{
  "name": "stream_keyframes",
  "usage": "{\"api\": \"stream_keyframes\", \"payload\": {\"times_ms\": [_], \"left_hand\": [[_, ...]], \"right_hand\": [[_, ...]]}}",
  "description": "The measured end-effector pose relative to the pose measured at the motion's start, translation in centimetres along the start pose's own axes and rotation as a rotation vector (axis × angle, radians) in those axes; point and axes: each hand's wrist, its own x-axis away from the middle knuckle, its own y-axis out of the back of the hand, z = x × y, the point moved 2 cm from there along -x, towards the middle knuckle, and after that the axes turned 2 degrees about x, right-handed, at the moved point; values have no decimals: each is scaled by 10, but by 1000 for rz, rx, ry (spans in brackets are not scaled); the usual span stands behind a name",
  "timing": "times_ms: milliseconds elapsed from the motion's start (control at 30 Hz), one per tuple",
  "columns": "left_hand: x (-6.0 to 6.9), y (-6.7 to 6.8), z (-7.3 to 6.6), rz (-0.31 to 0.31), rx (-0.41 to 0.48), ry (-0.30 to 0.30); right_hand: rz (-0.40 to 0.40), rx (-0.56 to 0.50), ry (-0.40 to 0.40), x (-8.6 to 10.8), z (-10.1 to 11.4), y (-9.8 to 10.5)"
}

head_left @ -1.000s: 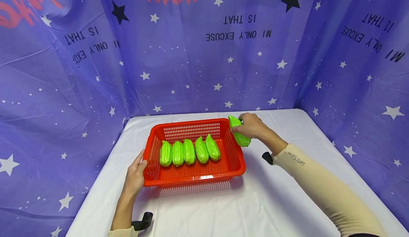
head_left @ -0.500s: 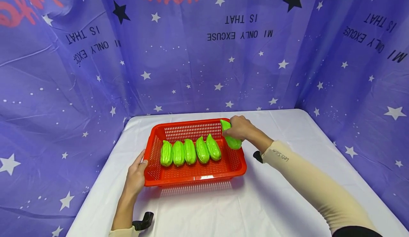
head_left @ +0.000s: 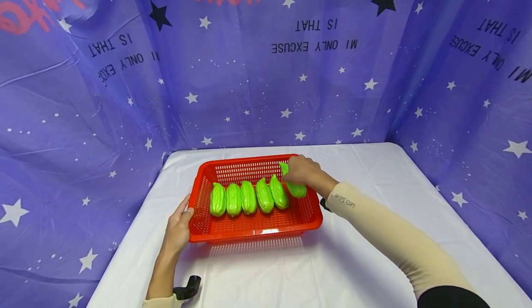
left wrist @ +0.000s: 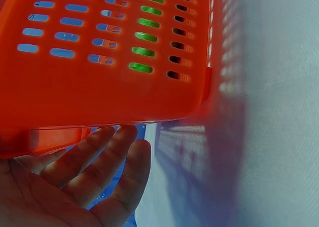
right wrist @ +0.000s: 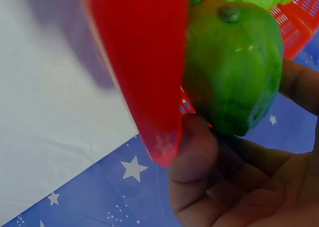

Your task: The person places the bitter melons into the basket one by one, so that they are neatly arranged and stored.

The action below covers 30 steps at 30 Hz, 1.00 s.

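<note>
A red perforated plastic basket (head_left: 253, 235) stands on the white table, with several glossy green ridged gourds lying side by side in it, one of them a gourd (head_left: 248, 198) near the middle. My left hand (head_left: 178, 229) grips the basket's left end, thumb over the rim; in the left wrist view the fingers (left wrist: 130, 170) reach under that rim. Inside the right end, my right hand (head_left: 304, 172) holds another green gourd (head_left: 297, 190) from above, partly covering it. The right wrist view has this gourd (right wrist: 234, 70) between thumb and fingers, beside the blurred red basket wall (right wrist: 139, 62).
The white cloth (head_left: 257, 275) covers the table around the basket. A purple star-patterned curtain (head_left: 257, 81) encloses the back and both sides. Black wrist devices, such as the left one (head_left: 189, 287), sit on the forearms.
My right hand has carried its gourd left and down, from outside the basket's right rim to inside it, near the row. The left hand keeps its grip on the basket.
</note>
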Motion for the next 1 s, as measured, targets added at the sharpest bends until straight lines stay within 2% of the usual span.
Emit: {"api": "stream_keyframes", "payload": {"times_ms": [333,667,867,1000], "left_hand": [[3,-1,1,-21,-4,-31],[1,0,0,-19,4,-13],[-1,0,0,-20,11,-5],[-1,0,1,-21,7,2]], "right_hand": [[-19,93,27,-4,0,-18],[-30,222,21,-11,3,-23],[-23,242,27,-13,5,-30],[-27,293,40,-14,6,-36]]}}
